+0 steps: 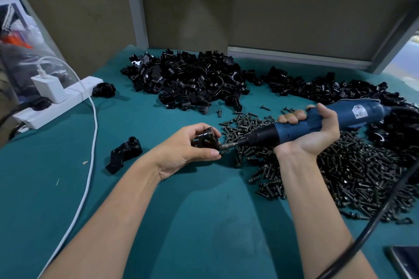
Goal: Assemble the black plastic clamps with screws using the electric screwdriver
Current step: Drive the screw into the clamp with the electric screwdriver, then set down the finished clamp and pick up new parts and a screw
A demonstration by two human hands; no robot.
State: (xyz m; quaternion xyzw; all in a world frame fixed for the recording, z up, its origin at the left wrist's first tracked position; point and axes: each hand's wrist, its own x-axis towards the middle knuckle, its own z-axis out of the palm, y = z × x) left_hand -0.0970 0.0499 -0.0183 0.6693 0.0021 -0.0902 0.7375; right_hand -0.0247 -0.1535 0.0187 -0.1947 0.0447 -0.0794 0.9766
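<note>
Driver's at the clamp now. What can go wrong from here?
1. The left hand grips the clamp with its thumb right beside the screwdriver bit; a slip could hit it.
2. No fixture shows, so torque may twist the clamp loose.
3. The cord trails by the screws and may drag some along.

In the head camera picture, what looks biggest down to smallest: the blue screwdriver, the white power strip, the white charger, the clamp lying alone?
1. Blue screwdriver, clearly the longest.
2. White power strip.
3. White charger and lone clamp look about alike. The clamp lies nearer the camera, so I won't rank them.
</note>
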